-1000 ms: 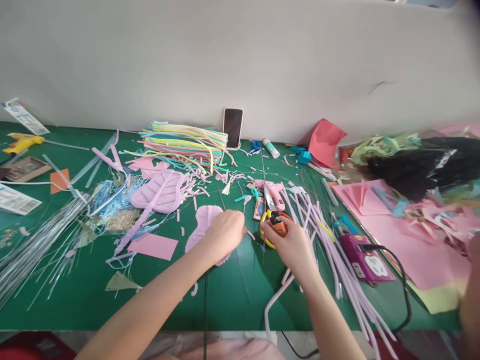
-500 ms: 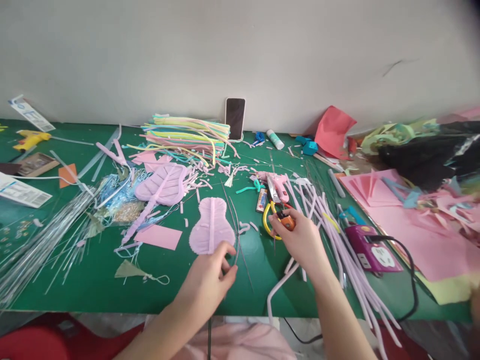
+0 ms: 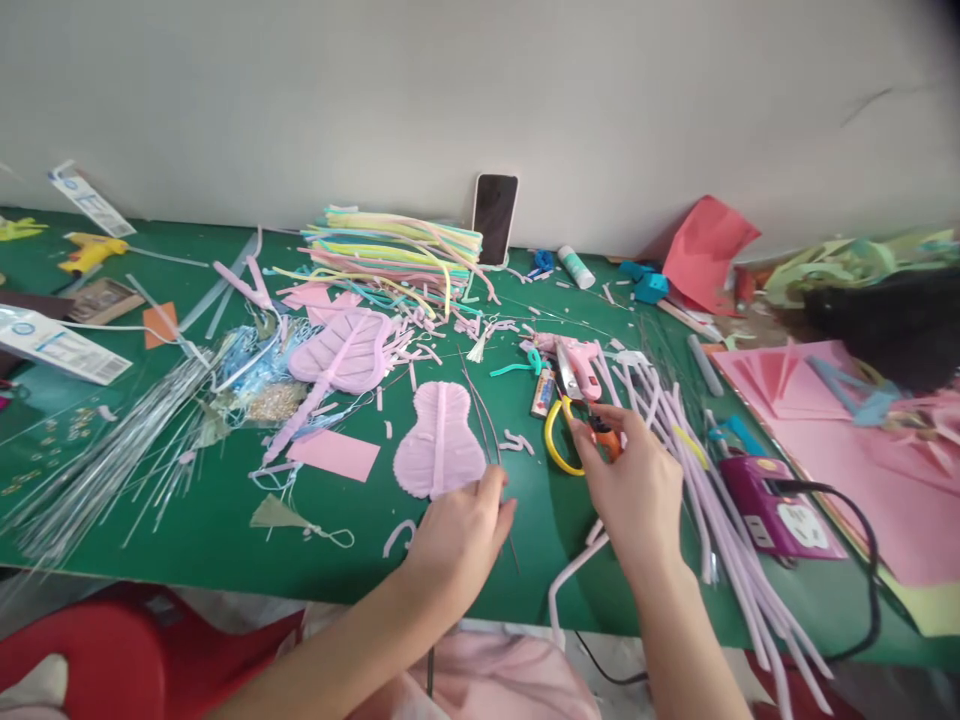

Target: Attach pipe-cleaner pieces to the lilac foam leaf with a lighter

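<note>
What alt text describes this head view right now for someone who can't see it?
The left hand is at thin wires beside a lilac gourd-shaped piece, while the right hand curls around an orange object near yellow-handled scissors. Pastel strips and pink paper clutter the green table, with a phone upright by the wall.

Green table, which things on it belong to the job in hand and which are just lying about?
Likely in the job:
lilac guitar-shaped piece, near the left hand
thin dark wires, at the left hand
yellow-handled scissors, at the right hand

Apparently just lying about:
phone
yellow glue gun
red paper
</note>
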### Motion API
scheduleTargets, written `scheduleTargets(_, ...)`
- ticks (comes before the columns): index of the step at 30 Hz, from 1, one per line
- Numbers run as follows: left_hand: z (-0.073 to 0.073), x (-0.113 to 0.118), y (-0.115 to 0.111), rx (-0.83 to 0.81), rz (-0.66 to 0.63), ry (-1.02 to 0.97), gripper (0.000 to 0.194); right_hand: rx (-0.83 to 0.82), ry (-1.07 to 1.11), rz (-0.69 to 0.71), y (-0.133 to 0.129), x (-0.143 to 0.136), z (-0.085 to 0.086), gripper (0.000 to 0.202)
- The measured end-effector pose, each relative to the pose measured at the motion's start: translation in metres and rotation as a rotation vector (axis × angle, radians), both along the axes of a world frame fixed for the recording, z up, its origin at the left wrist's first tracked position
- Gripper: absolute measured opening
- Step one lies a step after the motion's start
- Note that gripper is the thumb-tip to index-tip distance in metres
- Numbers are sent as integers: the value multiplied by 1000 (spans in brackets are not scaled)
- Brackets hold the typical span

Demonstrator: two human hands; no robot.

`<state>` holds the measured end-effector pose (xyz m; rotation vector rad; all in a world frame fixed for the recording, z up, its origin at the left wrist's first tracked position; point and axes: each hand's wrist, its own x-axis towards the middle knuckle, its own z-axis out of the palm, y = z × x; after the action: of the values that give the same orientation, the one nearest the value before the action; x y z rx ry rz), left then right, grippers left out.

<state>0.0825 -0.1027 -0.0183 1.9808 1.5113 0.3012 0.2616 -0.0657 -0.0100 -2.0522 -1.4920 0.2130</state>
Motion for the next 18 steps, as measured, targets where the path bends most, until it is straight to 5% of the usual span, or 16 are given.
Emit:
scheduleTargets(6,10,-53,32,430,115,199,16,-117,134,221,-14,-25,3,27)
scheduleTargets(9,3,-81,47,458,60,209,16,-200,203,400,-18,-52,0,20)
scheduleTargets(13,-7,-89,51,497,-22,236,17,-248,109,529,-7,-83,-4,25)
scheduleTargets(18,-8,-100,51,558,31,320,20,-269,-52,563,20,-89,-3,15)
